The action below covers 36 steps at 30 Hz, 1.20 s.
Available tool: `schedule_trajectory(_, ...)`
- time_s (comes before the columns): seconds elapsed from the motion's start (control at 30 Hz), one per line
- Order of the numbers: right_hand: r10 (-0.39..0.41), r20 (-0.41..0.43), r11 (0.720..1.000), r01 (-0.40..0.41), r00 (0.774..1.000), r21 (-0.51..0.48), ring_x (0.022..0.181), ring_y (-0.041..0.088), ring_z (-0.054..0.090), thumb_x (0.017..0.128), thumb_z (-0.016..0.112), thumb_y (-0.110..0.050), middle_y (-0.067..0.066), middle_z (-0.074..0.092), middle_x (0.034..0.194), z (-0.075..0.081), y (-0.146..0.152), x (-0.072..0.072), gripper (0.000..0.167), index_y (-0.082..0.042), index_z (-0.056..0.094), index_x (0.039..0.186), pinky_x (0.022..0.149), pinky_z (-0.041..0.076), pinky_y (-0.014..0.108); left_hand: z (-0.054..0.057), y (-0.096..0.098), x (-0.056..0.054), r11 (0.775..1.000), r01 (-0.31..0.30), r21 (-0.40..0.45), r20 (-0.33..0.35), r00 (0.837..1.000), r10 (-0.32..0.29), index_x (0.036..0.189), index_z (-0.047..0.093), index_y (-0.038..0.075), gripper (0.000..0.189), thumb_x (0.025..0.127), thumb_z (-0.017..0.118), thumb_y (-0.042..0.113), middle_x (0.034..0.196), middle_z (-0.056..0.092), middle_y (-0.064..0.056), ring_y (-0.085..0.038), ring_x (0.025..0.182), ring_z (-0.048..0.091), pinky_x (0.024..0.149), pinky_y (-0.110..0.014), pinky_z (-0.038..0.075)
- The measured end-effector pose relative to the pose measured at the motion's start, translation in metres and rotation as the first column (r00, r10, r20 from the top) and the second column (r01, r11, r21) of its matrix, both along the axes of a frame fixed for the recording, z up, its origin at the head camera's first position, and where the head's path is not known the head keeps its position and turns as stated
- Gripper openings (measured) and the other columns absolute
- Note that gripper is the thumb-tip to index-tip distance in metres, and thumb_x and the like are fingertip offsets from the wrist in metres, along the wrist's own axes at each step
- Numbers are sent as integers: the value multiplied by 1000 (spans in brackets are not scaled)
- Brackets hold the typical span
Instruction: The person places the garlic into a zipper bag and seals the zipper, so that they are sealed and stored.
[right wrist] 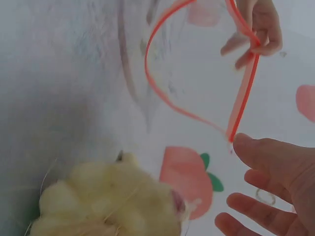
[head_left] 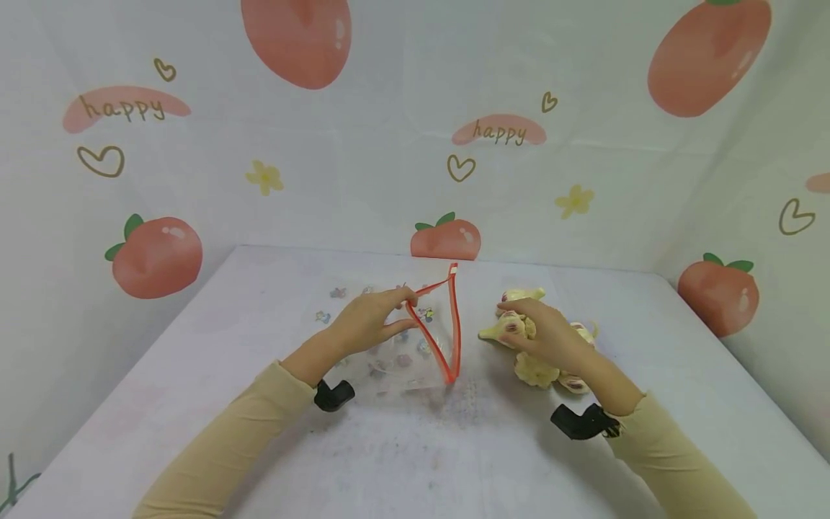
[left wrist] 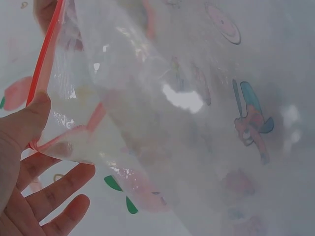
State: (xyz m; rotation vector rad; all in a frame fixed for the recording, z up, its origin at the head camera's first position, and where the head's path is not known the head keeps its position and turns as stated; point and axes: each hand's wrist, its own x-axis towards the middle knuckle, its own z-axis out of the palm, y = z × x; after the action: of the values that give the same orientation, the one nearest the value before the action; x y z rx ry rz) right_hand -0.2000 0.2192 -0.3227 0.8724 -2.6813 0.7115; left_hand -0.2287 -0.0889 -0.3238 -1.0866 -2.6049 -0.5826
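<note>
A clear zip bag (head_left: 402, 360) with a red zip edge and small printed figures stands with its mouth spread, facing right. My left hand (head_left: 372, 321) pinches the bag's rim between thumb and index finger. In the left wrist view the thumb (left wrist: 42, 110) lies over the red strip, while the other fingers spread below it. My right hand (head_left: 547, 335) is over a group of garlic bulbs (head_left: 534, 369), its fingers around one bulb (head_left: 506, 328) in the head view. The right wrist view shows that hand's thumb and fingers apart, with nothing between them, beside a large pale garlic bulb (right wrist: 108, 196).
The garlic bulbs lie in a loose cluster right of the bag on a white table (head_left: 415, 461). A white cloth backdrop (head_left: 389, 144) with printed fruit, hearts and lettering rises behind and at the sides. Each wrist carries a black camera mount (head_left: 333, 395).
</note>
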Motion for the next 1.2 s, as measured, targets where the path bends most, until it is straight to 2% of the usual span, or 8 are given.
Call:
schedule_trajectory(0.2,-67,104,997,70,992,-24,108,42,56,83,69,-8,25,56,124,-3,11,-6,46,7,53,123,90,45,55,0,0,2,1000,-2,1,22,1000,2,112,55,11,33,85,68,25,105,68,-1,-20,93,67,77,-34,53)
schedule_trajectory(0.37,-106,161,994,106,981,8,117,46,50,83,69,-10,27,53,126,-10,13,-13,50,8,50,126,95,42,57,-1,0,2,1000,-4,-5,30,1000,4,113,54,12,33,86,67,26,106,68,-1,-21,94,67,76,-34,53)
schedule_trajectory(0.8,-99,159,994,89,982,69,119,47,47,81,71,-11,30,52,127,-22,12,-25,55,10,48,126,98,39,57,-3,0,2,1000,-9,-4,45,999,9,114,54,12,34,86,67,26,108,67,0,-21,95,66,72,-32,53)
schedule_trajectory(1.2,-160,193,984,140,968,110,118,47,49,82,71,-9,28,53,128,-23,9,-26,54,5,48,128,95,40,57,-3,0,2,1000,6,2,47,999,-7,115,54,11,34,87,67,26,109,66,-1,-21,96,66,75,-32,53)
